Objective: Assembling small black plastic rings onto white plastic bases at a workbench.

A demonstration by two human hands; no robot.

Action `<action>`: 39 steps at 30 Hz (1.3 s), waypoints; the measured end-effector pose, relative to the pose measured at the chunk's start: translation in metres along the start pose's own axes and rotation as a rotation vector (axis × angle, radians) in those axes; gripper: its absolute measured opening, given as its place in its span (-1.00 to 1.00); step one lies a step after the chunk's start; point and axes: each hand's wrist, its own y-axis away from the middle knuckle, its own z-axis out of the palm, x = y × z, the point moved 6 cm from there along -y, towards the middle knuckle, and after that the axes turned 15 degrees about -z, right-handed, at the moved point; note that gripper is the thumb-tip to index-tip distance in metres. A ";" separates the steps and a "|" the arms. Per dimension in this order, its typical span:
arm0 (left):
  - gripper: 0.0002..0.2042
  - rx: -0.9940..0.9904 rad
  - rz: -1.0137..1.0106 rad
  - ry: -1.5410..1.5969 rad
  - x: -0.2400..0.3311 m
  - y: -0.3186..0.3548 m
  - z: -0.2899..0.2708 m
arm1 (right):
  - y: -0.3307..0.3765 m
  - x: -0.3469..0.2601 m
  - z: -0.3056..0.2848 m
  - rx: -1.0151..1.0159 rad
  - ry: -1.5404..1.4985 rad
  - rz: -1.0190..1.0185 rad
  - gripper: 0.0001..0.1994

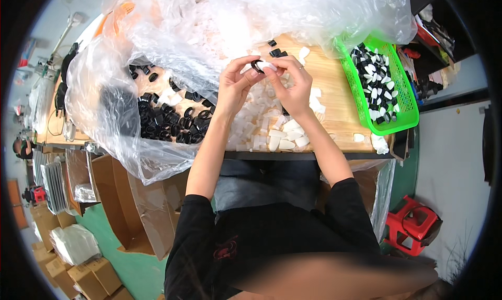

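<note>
Bench: a light wooden bench with a dark front edge, seen from above; the person sits at its near edge, both forearms reaching over it.
Room: grey floor on the right, green floor lower left; brown cardboard boxes stand below the bench's left end, and a red plastic stool stands on the floor off the right end.
Plastic bags: large clear plastic bags cover the far side and the left half of the bench, one spilling over the near left edge.
Black rings: a heap of small black rings lies inside the bag on the left part of the bench.
White pieces: a pile of small white plastic pieces lies at the near edge, just under the hands.
Basket: a green plastic basket sits at the right end of the bench, holding mixed black and white parts.
Left hand: the left hand is raised over the middle of the bench, fingertips pinched on a black ring.
Right hand: the right hand is closed by its fingertips on a white piece.
Ring and piece: the two touch between the fingertips of both hands, held above the white pile, well apart from the basket.
</note>
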 end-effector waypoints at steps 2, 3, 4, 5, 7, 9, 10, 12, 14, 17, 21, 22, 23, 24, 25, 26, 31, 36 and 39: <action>-0.70 0.013 -0.005 -0.006 0.001 0.000 0.001 | 0.000 -0.001 0.000 -0.019 0.022 -0.021 -0.85; -0.70 0.028 -0.008 -0.011 0.001 0.000 0.000 | 0.000 -0.001 0.000 -0.018 0.021 -0.021 -0.85; -0.70 0.029 -0.008 -0.012 0.001 0.000 0.000 | 0.000 -0.001 0.000 -0.013 0.021 -0.037 -0.85; -0.71 0.036 -0.011 -0.018 0.001 -0.001 -0.001 | 0.000 -0.001 -0.001 -0.007 0.022 -0.053 -0.85; -0.71 0.043 -0.014 -0.024 0.001 -0.001 -0.002 | -0.001 -0.001 -0.001 -0.011 0.021 -0.060 -0.86; -0.72 0.039 -0.020 -0.024 0.000 -0.001 -0.004 | -0.001 -0.001 -0.001 -0.015 0.020 -0.067 -0.86; -0.72 0.040 -0.020 -0.024 -0.001 -0.001 -0.005 | -0.002 -0.002 -0.001 -0.015 0.031 -0.067 -0.86; -0.74 0.029 -0.013 -0.024 0.000 -0.001 -0.005 | -0.002 -0.002 -0.001 -0.015 0.042 -0.067 -0.86; -0.75 0.042 -0.016 -0.016 0.000 -0.001 -0.006 | -0.003 -0.002 -0.001 -0.031 0.052 -0.081 -0.86; -0.76 0.068 -0.013 -0.018 -0.001 -0.002 -0.006 | 0.000 0.003 0.000 -0.053 0.064 -0.068 -0.85; -0.78 0.100 0.008 -0.082 0.002 0.000 -0.003 | -0.001 0.003 0.003 -0.090 0.057 -0.077 -0.81; -0.78 0.100 0.008 -0.081 0.001 0.000 -0.004 | -0.003 -0.001 0.005 -0.124 0.069 -0.082 -0.76; -0.79 0.101 0.006 -0.108 0.001 0.000 -0.005 | -0.004 -0.004 0.007 -0.156 0.079 -0.087 -0.72; -0.80 0.102 0.005 -0.135 0.002 0.000 -0.006 | -0.002 -0.003 0.009 -0.157 0.077 -0.087 -0.72; -0.80 0.104 0.005 -0.136 0.001 0.001 -0.006 | 0.003 0.002 0.010 -0.154 0.095 -0.044 -0.67; -0.80 0.141 0.007 -0.169 0.004 0.000 -0.002 | 0.006 0.005 0.009 -0.151 0.117 -0.002 -0.62; -0.80 0.236 0.076 -0.320 0.000 -0.003 -0.015 | 0.004 -0.004 0.011 -0.059 0.087 -0.125 -0.64; -0.84 0.227 -0.024 -0.234 -0.002 -0.004 -0.012 | 0.001 -0.006 0.008 -0.111 0.147 -0.208 -0.65; -0.87 0.075 -0.120 -0.031 -0.002 -0.005 -0.003 | -0.001 -0.004 0.005 -0.107 0.193 -0.199 -0.70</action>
